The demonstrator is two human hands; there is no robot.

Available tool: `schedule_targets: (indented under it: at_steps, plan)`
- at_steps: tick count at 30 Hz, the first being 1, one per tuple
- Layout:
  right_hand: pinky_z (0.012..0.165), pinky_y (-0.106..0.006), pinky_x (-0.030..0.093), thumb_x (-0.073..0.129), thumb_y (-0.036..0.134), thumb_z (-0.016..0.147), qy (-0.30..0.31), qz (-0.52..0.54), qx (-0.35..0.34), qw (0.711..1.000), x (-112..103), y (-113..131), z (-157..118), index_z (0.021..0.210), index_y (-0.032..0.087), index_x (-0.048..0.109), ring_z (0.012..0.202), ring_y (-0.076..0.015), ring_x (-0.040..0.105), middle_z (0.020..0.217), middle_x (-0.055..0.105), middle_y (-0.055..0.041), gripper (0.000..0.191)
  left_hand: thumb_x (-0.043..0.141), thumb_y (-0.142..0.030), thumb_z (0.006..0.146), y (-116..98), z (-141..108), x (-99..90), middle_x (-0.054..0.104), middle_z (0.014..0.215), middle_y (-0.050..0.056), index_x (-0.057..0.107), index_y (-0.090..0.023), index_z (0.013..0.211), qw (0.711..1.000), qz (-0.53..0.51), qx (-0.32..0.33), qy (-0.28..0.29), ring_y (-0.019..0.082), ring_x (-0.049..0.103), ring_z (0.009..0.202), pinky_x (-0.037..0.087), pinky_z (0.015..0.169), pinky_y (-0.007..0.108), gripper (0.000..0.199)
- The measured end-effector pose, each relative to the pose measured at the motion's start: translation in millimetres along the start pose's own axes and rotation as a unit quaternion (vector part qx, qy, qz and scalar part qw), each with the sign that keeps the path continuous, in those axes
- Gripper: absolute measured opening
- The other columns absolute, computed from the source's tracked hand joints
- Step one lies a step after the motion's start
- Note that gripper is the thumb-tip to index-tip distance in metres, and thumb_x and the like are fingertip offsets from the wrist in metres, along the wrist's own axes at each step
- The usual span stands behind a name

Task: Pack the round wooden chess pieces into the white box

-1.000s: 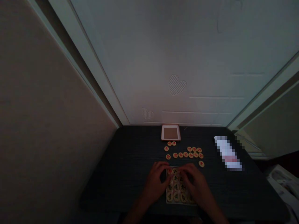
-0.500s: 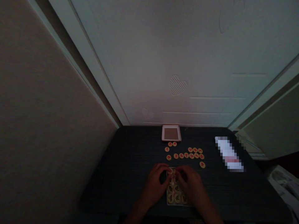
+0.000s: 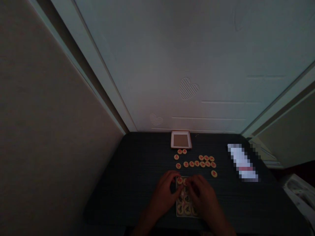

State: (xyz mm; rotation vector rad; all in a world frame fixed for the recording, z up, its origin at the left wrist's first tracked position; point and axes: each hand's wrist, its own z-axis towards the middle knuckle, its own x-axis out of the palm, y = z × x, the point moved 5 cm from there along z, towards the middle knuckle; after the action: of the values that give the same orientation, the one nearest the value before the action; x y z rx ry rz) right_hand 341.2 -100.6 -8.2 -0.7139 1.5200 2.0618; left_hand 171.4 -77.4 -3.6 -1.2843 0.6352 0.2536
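A shallow tray (image 3: 176,205) of round Chinese chess pieces lies near the table's front edge. Black-marked pieces (image 3: 187,209) fill its near rows; my right hand covers part of them. At the far left corner sits a red-marked piece (image 3: 179,180). My left hand (image 3: 164,191) is curved round that piece, finger and thumb apart on either side. My right hand (image 3: 203,193) pinches another Chinese chess piece (image 3: 185,182) beside it, partly hidden by the fingertips.
Several red-marked pieces (image 3: 197,163) lie in loose rows beyond the tray. One stray piece (image 3: 214,174) is nearer, to the right. A shallow box lid (image 3: 181,140) rests against the white panel (image 3: 157,65). A blurred-out whitish item (image 3: 242,162) lies on the dark table (image 3: 128,170).
My left finger and thumb have parted from the corner piece, which shows more fully now. A second red-marked piece has come into view at my right fingertips.
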Motion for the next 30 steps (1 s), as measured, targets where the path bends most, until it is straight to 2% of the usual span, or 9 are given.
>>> schedule_targets:
  at_steps: [5,11,25,30]
  plan:
    - [0.084,-0.032,0.057,0.060,0.016,0.095,0.019,-0.014,-0.006,1.000,1.8,-3.8,-2.0,0.102,0.025,0.066,0.092,-0.0198,0.068,0.099,0.067,-0.0036,0.013,0.068,-0.022,0.090,0.1,-0.2,0.3,0.069,0.115,0.003,0.066,-0.028,0.113,1.000,0.005,-0.002,0.002,0.022,0.065,0.105,0.053,0.096,0.037,0.024]
    - [0.082,-0.033,0.057,0.059,0.017,0.096,0.026,-0.021,-0.002,0.999,5.9,-7.2,1.3,0.102,0.025,0.067,0.091,-0.0203,0.068,0.098,0.068,-0.0039,0.012,0.066,-0.018,0.090,2.6,-0.3,2.5,0.070,0.114,0.004,0.066,-0.027,0.110,1.000,0.005,-0.002,-0.005,0.023,0.065,0.107,0.052,0.097,0.039,0.023]
    - [0.089,-0.036,0.058,0.058,0.017,0.097,0.024,-0.011,-0.003,1.000,1.2,-7.1,-4.2,0.106,0.026,0.067,0.096,-0.0213,0.069,0.103,0.069,-0.0047,0.016,0.068,-0.027,0.092,-5.6,3.6,-0.7,0.068,0.119,0.004,0.067,-0.028,0.112,0.999,0.035,0.004,0.011,0.024,0.065,0.110,0.053,0.097,0.039,0.020]
    - [0.088,-0.036,0.058,0.058,0.015,0.097,0.009,-0.016,-0.011,1.000,2.3,-7.1,-3.4,0.103,0.026,0.067,0.094,-0.0212,0.069,0.100,0.069,-0.0044,0.016,0.068,-0.023,0.091,-4.1,3.4,1.4,0.069,0.115,0.003,0.068,-0.028,0.108,0.999,0.043,-0.001,0.012,0.025,0.066,0.109,0.053,0.098,0.041,0.017]
